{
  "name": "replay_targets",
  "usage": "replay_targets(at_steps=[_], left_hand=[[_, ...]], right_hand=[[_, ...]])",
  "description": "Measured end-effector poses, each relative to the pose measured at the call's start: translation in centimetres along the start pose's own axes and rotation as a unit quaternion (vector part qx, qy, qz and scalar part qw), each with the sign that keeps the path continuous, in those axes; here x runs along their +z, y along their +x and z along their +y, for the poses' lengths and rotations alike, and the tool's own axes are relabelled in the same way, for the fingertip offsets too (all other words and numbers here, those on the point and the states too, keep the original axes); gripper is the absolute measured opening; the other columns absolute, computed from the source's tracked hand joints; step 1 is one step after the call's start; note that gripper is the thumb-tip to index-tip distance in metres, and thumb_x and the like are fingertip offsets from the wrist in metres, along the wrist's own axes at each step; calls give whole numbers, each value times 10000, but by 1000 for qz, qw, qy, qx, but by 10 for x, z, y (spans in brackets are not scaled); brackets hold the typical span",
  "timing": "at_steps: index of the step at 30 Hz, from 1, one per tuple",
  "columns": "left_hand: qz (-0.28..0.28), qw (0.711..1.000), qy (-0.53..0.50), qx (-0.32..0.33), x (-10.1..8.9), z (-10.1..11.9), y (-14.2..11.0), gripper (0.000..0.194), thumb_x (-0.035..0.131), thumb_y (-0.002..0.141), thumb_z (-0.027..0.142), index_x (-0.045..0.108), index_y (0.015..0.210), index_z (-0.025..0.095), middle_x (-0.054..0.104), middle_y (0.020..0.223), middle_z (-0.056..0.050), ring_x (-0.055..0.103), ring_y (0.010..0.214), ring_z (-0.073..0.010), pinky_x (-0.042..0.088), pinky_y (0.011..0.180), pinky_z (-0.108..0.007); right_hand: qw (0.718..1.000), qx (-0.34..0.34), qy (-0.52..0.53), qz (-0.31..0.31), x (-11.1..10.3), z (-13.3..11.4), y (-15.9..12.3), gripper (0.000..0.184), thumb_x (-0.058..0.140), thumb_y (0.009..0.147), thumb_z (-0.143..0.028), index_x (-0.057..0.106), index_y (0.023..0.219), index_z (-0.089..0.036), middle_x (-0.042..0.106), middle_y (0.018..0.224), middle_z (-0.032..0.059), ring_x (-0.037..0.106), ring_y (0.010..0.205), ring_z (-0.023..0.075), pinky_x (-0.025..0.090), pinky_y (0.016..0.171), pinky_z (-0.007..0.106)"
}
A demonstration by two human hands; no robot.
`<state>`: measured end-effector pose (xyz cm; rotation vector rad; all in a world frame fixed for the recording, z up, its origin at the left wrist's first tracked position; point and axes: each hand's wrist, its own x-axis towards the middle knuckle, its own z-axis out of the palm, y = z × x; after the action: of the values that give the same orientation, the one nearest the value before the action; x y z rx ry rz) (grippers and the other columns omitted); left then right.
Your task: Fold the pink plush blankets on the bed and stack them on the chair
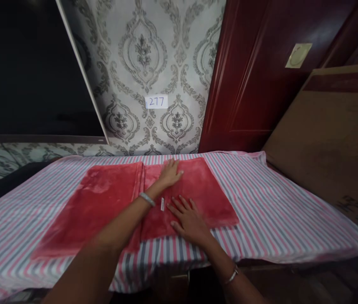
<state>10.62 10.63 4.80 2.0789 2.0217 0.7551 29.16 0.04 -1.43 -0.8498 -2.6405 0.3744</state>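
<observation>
Conceivably, uneven pressure from the left hand [170,173] and right hand [189,219], both spread flat and grasping nothing, could ruck the red blanket [112,194].

1. Patterned grey wallpaper [142,55] behind the cloth-covered table's [295,211] far edge.
2. Dark screen [33,67] behind its far left corner.
3. Dark-red panelling [245,76] behind the far right corner.
4. Brown cardboard [327,139] beside the right edge.

A dark screen [33,71] filled the upper left, beside patterned wallpaper [142,48] bearing a white label [156,101] marked 277. Dark red panelling [251,63] rose to the right, behind a cardboard box [330,147].
</observation>
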Motion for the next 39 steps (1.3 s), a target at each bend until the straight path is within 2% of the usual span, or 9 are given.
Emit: replay_targets(at_steps=[5,13,16,19,22,25,28,34,39], left_hand=[[-78,991,89,-66,22,-19,24,717,472,962,542,356,1583,203,217,1685,-179,106,1569,-398,79,1232,-658],[-65,988,117,-75,42,-40,21,765,399,965,619,318,1602,204,184,1697,-156,81,1572,-400,84,1223,-681],[-60,989,107,-87,40,-39,23,705,422,969,598,359,1583,257,205,1702,-101,104,1579,-350,108,1249,-618],[-7,987,90,-136,33,-41,26,593,394,1008,472,401,1556,245,273,1684,-100,213,1561,-296,211,1255,-501],[23,979,80,-184,23,-41,32,549,401,1004,345,450,1508,133,465,1558,-192,394,1470,-314,347,1188,-446],[27,976,62,-205,16,-41,39,506,500,961,317,530,1441,158,622,1396,-168,514,1362,-317,435,1109,-413],[39,972,41,-227,14,-42,44,537,510,950,288,492,1476,180,589,1427,-161,569,1303,-297,480,1051,-377],[50,971,3,-234,11,-46,48,601,516,908,181,453,1502,241,561,1446,-114,632,1214,-241,519,982,-312],[54,975,0,-216,1,-53,48,548,492,936,175,472,1477,258,541,1469,-95,614,1238,-219,498,1003,-281]], right_hand=[[1000,-4,12,-10,1,3,-1,593,552,988,-437,405,1558,-368,318,1656,-1,204,1553,289,158,1245,618],[1000,-1,14,-12,2,3,-3,599,551,981,-428,394,1558,-390,304,1663,-23,190,1557,265,145,1253,600],[1000,7,15,-15,0,2,-3,571,535,989,-431,421,1546,-376,311,1662,-20,191,1556,258,140,1257,582],[1000,8,11,-17,-2,0,-6,570,527,989,-484,451,1535,-340,330,1655,9,214,1549,266,134,1258,573],[1000,0,1,-27,-2,-7,-12,728,622,912,-559,425,1557,-286,330,1653,58,217,1545,308,130,1253,596],[1000,16,-11,-24,2,-15,-16,804,688,848,-423,392,1577,-257,319,1655,78,204,1547,334,177,1240,603],[999,31,-17,-10,9,-16,-17,774,618,823,-222,411,1568,-253,375,1629,67,236,1541,313,211,1235,587],[999,-6,12,42,17,-4,-15,743,514,762,-78,526,1489,-233,539,1517,52,378,1482,262,299,1214,541],[997,-30,32,66,17,-10,-15,661,521,839,-115,523,1489,-229,541,1514,58,410,1464,241,326,1211,514]])
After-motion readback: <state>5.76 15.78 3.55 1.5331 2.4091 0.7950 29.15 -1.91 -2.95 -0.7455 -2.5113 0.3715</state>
